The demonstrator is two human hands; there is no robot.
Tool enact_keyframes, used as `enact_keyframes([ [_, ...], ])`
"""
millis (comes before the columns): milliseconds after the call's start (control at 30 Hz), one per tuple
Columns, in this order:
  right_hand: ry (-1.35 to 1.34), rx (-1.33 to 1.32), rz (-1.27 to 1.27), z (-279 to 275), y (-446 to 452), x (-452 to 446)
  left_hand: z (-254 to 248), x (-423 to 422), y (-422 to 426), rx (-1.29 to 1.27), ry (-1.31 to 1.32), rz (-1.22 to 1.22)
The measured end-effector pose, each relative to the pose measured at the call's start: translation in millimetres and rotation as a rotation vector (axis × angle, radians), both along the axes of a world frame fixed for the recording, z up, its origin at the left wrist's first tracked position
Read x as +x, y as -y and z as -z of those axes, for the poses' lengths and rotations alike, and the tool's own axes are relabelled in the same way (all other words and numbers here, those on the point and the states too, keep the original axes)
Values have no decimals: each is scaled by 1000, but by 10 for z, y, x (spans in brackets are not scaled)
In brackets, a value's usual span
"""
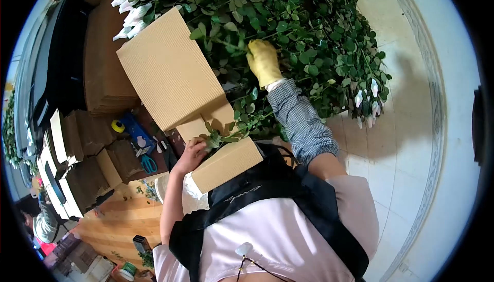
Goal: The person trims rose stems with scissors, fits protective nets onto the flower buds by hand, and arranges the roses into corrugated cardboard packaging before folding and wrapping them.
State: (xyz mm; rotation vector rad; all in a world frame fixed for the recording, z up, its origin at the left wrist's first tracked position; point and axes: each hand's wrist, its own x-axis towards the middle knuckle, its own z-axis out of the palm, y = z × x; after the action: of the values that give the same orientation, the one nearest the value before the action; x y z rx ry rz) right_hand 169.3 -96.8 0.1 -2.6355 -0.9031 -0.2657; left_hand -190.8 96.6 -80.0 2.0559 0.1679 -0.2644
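Note:
My left hand [192,154], bare, is closed at the left side of an open cardboard box [229,166]. Its fingers are curled around a leafy rose stem [226,137] that lies across the box opening. A yellow glove covers my right hand [263,63], and a checked sleeve covers that forearm. The gloved fingers are closed on a leafy stem [229,44] at the edge of a large heap of rose stems [309,40]. White sleeves [374,87] cover the flower heads at the heap's right end. A corrugated cardboard flap [167,68] stands up beyond the box.
Stacked cardboard [105,60] stands at the left, with more folded boxes [87,153] below it. Blue scissors [148,164], a yellow tape roll [118,126] and a blue tool [136,129] lie near the box. Another person [45,228] is at the far left.

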Motion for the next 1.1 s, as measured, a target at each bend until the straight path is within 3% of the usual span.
enact_keyframes([
  [33,161,186,26,-74,16,47,4,3,-73,-71,-31,82],
  [67,285,144,123,-176,74,141,45,4,-58,-150,-60,148],
  [100,450,279,140,-362,153,219,-169,56,-72,-38,-56,246],
  [200,589,141,129,-890,596,376,-285,130,1,-31,-87,183],
  [233,599,182,174,-827,791,493,-273,126,-2,-36,-81,181],
  [333,178,339,341,-982,1230,457,-199,168,69,134,-9,170],
  [367,180,336,344,-935,1274,399,-187,173,80,157,11,149],
  [433,-119,650,260,-906,1287,261,-192,202,106,183,32,125],
  [467,-124,646,256,-939,1316,185,-195,203,145,180,52,67],
  [533,-447,562,242,-1090,1303,-16,-139,170,156,177,61,-8],
  [600,-282,196,-31,-1008,1477,-97,23,124,105,90,135,-58],
  [667,-373,123,-167,-690,1548,-235,-59,123,122,36,139,-147],
  [733,-472,-48,-272,-279,1512,-436,-33,83,162,-83,-41,-272],
  [800,-543,-429,-218,70,1343,-674,20,63,160,43,106,-230],
  [900,-352,-434,-345,812,1573,-751,-91,97,161,102,121,-167],
  [933,-354,-434,-347,618,1450,-761,-95,82,162,157,116,-146],
  [967,-432,-674,-351,206,1191,-816,-160,72,164,159,110,-145],
  [1000,-508,-913,-348,-10,1062,-851,-276,86,159,407,163,-20],
  [1033,-413,-757,-421,-19,1102,-884,-367,129,151,652,223,110],
  [1067,-363,-795,-444,-26,1095,-922,-407,160,164,789,330,103],
  [1100,-382,-681,-397,220,1243,-949,-459,176,184,757,304,85],
])
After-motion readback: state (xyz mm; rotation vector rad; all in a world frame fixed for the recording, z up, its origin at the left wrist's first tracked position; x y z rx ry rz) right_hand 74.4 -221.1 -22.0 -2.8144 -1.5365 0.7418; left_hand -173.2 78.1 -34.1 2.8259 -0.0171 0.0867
